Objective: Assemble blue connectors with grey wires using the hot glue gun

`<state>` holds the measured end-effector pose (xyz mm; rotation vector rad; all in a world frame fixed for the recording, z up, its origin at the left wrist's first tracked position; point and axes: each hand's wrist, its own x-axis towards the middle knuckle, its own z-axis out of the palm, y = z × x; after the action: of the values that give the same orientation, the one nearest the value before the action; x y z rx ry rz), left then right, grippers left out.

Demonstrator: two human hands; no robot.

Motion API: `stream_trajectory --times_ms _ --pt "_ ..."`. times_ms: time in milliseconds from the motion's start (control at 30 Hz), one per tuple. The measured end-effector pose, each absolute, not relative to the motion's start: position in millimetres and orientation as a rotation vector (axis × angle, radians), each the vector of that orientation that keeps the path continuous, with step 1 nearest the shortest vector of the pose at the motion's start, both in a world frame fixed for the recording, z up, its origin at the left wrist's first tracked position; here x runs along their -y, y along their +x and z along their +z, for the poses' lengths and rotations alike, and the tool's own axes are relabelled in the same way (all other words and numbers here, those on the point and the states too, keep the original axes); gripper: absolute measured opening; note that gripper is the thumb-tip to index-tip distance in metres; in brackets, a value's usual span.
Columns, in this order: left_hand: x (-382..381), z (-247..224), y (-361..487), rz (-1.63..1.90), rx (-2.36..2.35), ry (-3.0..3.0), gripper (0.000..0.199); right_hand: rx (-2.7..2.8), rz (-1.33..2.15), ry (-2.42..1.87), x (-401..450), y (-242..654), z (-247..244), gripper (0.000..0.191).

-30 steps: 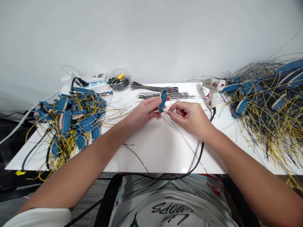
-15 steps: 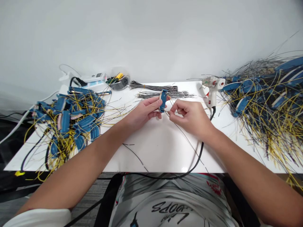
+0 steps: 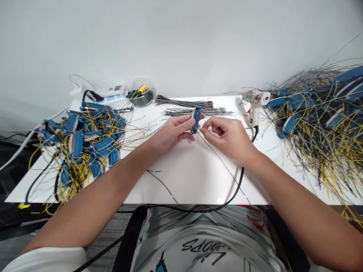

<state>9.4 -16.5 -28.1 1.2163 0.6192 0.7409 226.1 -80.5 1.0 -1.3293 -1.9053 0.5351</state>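
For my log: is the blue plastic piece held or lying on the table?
Held: the left hand pinches the blue plastic piece between thumb and fingers, off the table.

White tabletop bearing, right of centre, a hot glue gun with black cord, beside a heap of blue parts trailing yellow and black wires. A similar heap lies left. Rear edge: power strip, transparent round tub, bundled dark wires.
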Motion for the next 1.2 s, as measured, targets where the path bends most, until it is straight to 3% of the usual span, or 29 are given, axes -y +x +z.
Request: stream_trajectory --times_ms 600,867,1200 --pt "30 -18 15 0.747 -0.653 1.306 0.044 1.846 0.692 -1.41 82 225 -4 0.025" --pt "35 -18 22 0.855 -0.758 1.316 0.047 1.747 0.934 -1.365 79 222 -13 0.034" --pt "48 -14 24 1.094 -0.85 1.43 0.034 1.401 1.145 -1.193 72 220 -16 0.04"
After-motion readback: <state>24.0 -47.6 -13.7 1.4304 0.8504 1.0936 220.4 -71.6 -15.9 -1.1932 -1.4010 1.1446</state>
